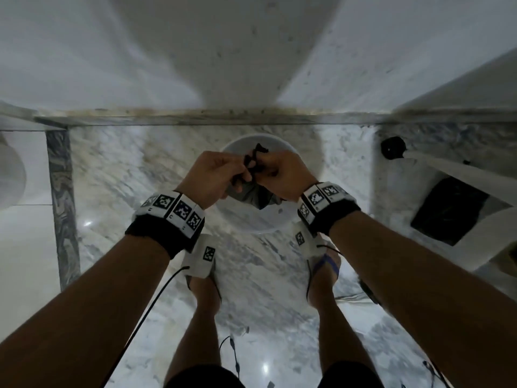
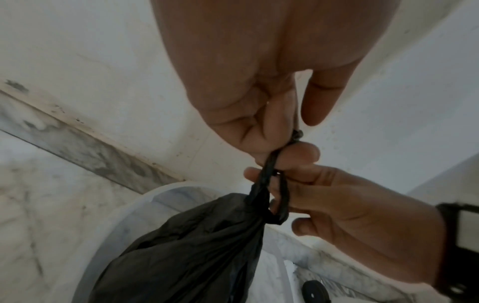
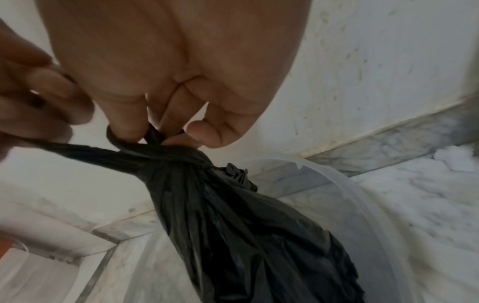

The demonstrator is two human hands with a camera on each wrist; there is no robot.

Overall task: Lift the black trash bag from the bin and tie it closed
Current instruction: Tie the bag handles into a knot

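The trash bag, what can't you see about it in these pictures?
- What is inside: in every view the black trash bag is gathered shut and opaque.
- The knot's state: in the head view the left hand and right hand cover it.
- The bag's bottom: cut off by the lower edge in both wrist views.

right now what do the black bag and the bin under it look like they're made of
Black trash bag: thin plastic film, slightly glossy; it crumples into fine creases and twists into thin strands.
Bin: probably translucent whitish plastic; the marble floor shows faintly through its wall, and the rim looks smooth and moulded.
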